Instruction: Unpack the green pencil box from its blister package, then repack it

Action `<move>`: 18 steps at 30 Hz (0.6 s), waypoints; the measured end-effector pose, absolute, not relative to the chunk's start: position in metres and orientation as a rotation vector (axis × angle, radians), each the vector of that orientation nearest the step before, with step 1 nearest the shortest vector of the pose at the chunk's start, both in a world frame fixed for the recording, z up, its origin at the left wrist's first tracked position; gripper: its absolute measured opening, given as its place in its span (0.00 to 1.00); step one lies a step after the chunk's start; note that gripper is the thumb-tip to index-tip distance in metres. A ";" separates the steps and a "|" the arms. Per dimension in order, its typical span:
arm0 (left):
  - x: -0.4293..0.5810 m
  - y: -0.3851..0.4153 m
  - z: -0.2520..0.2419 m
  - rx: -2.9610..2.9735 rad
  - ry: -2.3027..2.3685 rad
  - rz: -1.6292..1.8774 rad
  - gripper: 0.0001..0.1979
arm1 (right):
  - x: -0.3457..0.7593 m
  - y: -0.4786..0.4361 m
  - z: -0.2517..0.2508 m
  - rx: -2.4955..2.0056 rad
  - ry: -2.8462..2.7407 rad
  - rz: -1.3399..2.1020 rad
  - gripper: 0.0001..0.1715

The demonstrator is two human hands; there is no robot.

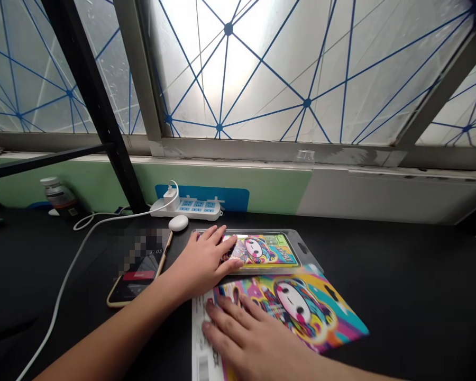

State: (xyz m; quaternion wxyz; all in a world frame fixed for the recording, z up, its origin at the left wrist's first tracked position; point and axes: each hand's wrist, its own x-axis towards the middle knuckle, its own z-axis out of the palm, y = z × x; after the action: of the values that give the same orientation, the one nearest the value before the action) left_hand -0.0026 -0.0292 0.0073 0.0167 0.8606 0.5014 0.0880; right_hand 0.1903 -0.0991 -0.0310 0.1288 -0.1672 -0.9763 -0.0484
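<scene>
My left hand [208, 262] rests, fingers spread, on the left part of a flat, clear plastic case [301, 247]. Inside the case lies a bright card [269, 250] with a white cartoon face, partly hidden by the fingers. Nearer to me, a colourful printed sheet [337, 317] bears a similar cartoon face; its far edge meets the case. On the left part of this sheet, over a white strip [200, 344] with small print, my right hand [249, 338] lies flat with its fingers stretched out. The palm hides some of the sheet.
A phone [143, 270] lies left of the case, beside a white rounded object [178, 223]. A white cable [65, 280] runs from the power strip [194, 208] across the black table [412, 296]. A bottle [61, 197] leans near a black metal post [99, 106]. Windows rise behind.
</scene>
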 end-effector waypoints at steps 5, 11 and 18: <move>0.006 -0.033 0.007 2.661 1.570 0.303 0.33 | 0.195 -0.075 0.003 -0.639 -2.893 0.608 0.36; 0.009 -0.037 0.006 2.698 1.586 0.265 0.29 | 0.195 -0.073 -0.008 -0.621 -2.832 0.685 0.35; 0.010 -0.037 0.003 2.723 1.594 0.244 0.30 | 0.195 -0.077 -0.024 -0.666 -2.740 0.588 0.38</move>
State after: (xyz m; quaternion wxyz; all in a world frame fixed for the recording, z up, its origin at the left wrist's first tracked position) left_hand 0.0099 -0.0368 0.0032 -0.0115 0.8604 0.5037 0.0772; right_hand 0.1949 -0.0767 -0.0241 0.1300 -0.2293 -0.9432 0.2025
